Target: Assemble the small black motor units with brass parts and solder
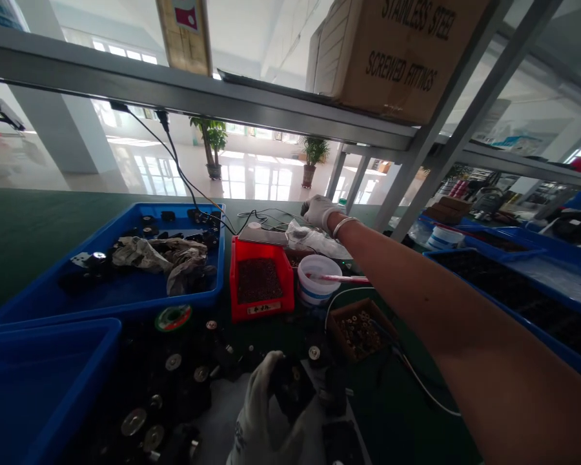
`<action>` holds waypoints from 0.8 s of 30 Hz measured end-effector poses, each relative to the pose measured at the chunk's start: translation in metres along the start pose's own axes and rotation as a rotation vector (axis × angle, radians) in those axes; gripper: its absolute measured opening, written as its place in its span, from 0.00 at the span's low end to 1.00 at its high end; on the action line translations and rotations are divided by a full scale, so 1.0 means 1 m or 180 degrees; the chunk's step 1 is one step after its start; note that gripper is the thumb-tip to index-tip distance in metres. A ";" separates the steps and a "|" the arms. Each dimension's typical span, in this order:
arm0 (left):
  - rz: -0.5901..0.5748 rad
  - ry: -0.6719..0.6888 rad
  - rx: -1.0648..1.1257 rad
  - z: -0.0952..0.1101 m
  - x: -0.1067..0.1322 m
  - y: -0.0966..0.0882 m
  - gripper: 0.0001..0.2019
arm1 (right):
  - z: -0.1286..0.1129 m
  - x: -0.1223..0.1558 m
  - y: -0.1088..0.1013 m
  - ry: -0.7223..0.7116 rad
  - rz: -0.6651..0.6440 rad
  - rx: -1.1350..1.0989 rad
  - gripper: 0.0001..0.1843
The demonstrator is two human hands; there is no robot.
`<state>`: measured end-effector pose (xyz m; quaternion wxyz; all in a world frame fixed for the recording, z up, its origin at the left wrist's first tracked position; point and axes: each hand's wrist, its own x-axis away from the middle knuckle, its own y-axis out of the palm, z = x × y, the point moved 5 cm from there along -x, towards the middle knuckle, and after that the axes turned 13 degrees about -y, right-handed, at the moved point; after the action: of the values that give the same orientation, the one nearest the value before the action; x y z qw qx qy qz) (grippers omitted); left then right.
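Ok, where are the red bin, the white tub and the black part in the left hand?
red bin [233, 278], head view, left wall.
white tub [314, 289], head view, outer wall.
black part [290, 389], head view, its middle.

The dark green worktop [29, 245] carries a shallow blue plastic tray [126, 300] at the back left, with a second blue plastic tray [53, 361] just in front of it. Beside them stand a red plastic bin [259, 311], a white round plastic tub [312, 290] and a small brown cardboard box [337, 325]. Black round parts with silver centres [174, 381] lie scattered near the front. A long blue tray [469, 284] lies at the right.
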<state>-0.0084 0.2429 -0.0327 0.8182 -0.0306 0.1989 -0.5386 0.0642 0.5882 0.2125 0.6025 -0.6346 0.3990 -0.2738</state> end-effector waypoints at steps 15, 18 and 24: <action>0.0202 0.0256 -0.0319 -0.010 -0.005 0.002 0.36 | -0.001 0.002 0.030 0.0248 -0.0161 -0.0038 0.17; 0.0164 0.0170 -0.0293 -0.007 -0.005 0.001 0.36 | -0.009 0.006 0.020 0.0226 -0.0189 -0.0011 0.17; 0.0060 -0.0014 -0.0237 0.002 -0.006 -0.008 0.35 | -0.034 0.086 -0.060 -0.0247 0.0414 -0.0092 0.16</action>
<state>-0.0172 0.2447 -0.0272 0.8220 -0.0603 0.2173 -0.5229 0.0920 0.4947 0.2639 0.6248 -0.6261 0.4197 -0.2035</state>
